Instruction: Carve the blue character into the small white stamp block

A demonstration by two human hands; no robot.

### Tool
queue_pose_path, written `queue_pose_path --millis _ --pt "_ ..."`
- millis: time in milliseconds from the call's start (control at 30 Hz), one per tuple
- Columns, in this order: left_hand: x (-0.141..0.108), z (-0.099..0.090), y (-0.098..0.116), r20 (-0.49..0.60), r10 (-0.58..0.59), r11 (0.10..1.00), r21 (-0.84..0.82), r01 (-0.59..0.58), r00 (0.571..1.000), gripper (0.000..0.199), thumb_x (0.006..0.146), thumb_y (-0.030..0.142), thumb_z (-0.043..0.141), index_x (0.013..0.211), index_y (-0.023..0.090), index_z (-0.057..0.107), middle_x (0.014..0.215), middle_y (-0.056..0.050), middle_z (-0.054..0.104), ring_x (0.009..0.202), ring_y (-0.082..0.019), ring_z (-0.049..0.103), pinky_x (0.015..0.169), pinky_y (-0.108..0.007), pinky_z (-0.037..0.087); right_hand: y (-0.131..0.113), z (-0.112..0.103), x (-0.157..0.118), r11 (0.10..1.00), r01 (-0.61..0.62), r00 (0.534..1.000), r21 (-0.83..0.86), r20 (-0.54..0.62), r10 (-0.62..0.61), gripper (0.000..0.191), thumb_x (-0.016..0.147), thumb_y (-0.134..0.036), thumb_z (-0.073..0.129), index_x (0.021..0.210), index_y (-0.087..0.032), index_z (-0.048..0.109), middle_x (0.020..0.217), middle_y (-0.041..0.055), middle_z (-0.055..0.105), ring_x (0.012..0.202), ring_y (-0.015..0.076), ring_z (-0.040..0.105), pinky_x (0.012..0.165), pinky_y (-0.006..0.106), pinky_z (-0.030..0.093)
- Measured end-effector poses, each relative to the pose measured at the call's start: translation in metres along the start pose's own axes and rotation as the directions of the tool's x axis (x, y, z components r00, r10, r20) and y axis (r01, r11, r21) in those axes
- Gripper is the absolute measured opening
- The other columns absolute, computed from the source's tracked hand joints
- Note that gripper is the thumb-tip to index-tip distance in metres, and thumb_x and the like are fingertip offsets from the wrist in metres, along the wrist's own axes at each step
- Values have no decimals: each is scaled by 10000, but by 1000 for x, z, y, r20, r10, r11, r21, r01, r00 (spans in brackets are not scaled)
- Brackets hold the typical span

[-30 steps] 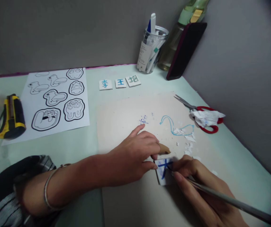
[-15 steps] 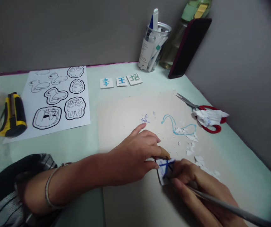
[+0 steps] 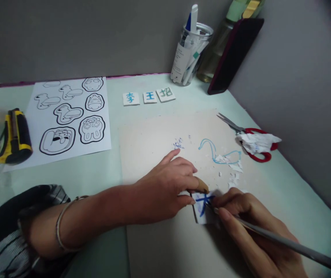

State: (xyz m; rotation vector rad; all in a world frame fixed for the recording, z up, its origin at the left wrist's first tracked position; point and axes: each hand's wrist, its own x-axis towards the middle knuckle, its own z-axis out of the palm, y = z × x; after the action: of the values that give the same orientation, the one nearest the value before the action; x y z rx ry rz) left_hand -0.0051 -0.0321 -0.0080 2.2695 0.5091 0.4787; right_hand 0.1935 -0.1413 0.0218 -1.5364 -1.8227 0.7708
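Observation:
My left hand [image 3: 173, 185] steadies a small white square tile [image 3: 200, 216] by its left and top edges, thumb and fingers bent against it. A tan finger cover [image 3: 201, 185] wraps one of its fingers. Blue brush-like strokes forming a character mark the tile's face. Closed around a slim metal craft knife [image 3: 272, 234], my right hand [image 3: 255, 224] holds it like a pen. Its tip is at the strokes near the tile's middle; the exact contact is too small to tell. Fingers cover the tile's right side. Beneath lies a beige board [image 3: 154, 247].
White paper scraps [image 3: 233, 179] and a blue swan-like drawing [image 3: 211, 150] are on the board. Red-handled scissors [image 3: 259, 156] lie right. Lettered tiles [image 3: 150, 97], a pen jar [image 3: 179, 63] and a leaning phone [image 3: 235, 58] stand behind. Left are a printed sheet [image 3: 104, 144] and a yellow-black utility knife [image 3: 16, 139].
My right hand and the craft knife have shifted up and slightly right over the tile, showing more of the blue strokes. My left hand keeps its hold. The view has tilted slightly.

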Motion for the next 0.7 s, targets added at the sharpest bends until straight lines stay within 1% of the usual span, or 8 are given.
queue_pose_path --millis 233,367,467,567,633,700 --pt "-1 0 0 -3 2 1000 0 -2 1000 253 871 155 694 1111 235 687 968 -29 686 1200 -242 573 1231 -565 135 -1 -2 1 996 50 994 -68 100 -43 193 992 -147 473 831 -252 484 784 -19 611 679 121 617 589 228 506" --pt "-1 0 0 -7 9 1000 -2 -9 1000 250 875 161 693 1114 236 686 972 -30 685 1199 -242 572 1231 -567 134 -3 -2 2 996 59 990 -64 131 -50 188 987 -136 461 839 -250 474 777 -25 594 667 114 603 586 225 504" --pt "-1 0 0 -9 13 1000 -7 -13 1000 254 870 146 689 1114 217 692 962 -37 682 1201 -248 571 1230 -570 134 -4 -2 4 996 80 990 -49 120 -74 185 969 -121 464 833 -247 475 777 -22 599 664 112 601 583 219 505" --pt "-1 0 0 -9 9 1000 -7 -9 1000 262 870 141 685 1118 224 692 964 -37 682 1205 -248 568 1229 -572 137 -5 -2 6 994 101 989 -29 113 -97 191 954 -107 467 822 -245 471 758 -25 596 647 109 592 567 214 495" --pt "0 0 1 -6 3 1000 -8 -3 1000 267 873 142 682 1125 230 690 969 -34 685 1206 -245 568 1230 -572 133 -5 -2 4 995 100 985 -17 140 -97 187 961 -113 462 830 -246 471 763 -22 597 658 113 595 582 223 499" --pt "0 0 1 0 -3 1000 -8 3 1000 265 874 147 684 1126 233 691 974 -32 688 1206 -243 568 1232 -568 131 -3 -2 1 998 70 983 -4 171 -68 181 982 -140 457 838 -249 469 769 -20 596 662 118 592 583 233 497"
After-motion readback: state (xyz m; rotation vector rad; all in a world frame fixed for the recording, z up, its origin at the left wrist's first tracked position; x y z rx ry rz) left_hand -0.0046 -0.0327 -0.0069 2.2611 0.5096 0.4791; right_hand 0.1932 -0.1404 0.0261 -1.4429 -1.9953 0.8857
